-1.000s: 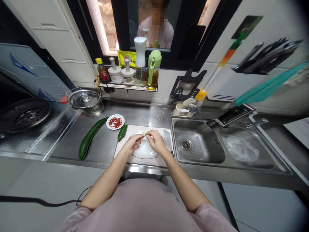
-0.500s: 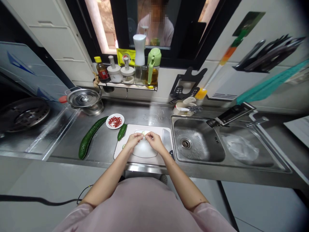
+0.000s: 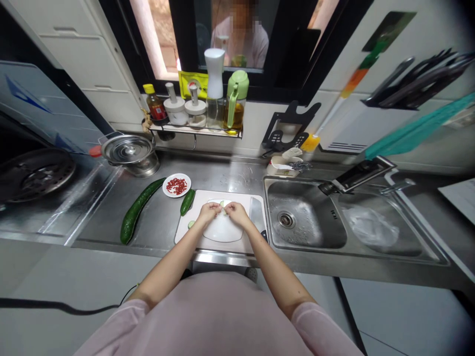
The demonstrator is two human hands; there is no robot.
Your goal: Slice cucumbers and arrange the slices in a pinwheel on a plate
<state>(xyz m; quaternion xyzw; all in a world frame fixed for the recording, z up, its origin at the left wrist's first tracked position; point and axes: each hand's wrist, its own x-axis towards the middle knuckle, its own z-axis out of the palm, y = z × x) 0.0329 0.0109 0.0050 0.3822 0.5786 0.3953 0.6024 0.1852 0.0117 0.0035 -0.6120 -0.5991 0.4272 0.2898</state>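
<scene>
Fingertips closed in a narrow pinch, the left hand (image 3: 210,211) and the right hand (image 3: 236,213) meet near the middle of the frame around a small pale green piece (image 3: 222,203), its edge showing between them; the fingers hide much of it, so its full shape cannot be told. It is held above the upper part of a white dish (image 3: 222,231), which rests on a pale cutting board (image 3: 245,245) at the lower centre. A round cucumber slice (image 3: 190,224) lies on the board's left side, next to the left wrist. On the board's right side lies a knife (image 3: 257,211), its dark handle toward the bottom of the frame. A short cucumber (image 3: 187,202) leans along the board's upper left edge, and just above it stands a small white plate (image 3: 177,195) of chopped red bits (image 3: 176,186). Farther left, a long cucumber (image 3: 135,211) lies at a slant on the steel counter (image 3: 100,217), its upper end close to the small plate. A lidded metal pot (image 3: 146,167) stands above it, and the sink (image 3: 308,238) is right of centre.
</scene>
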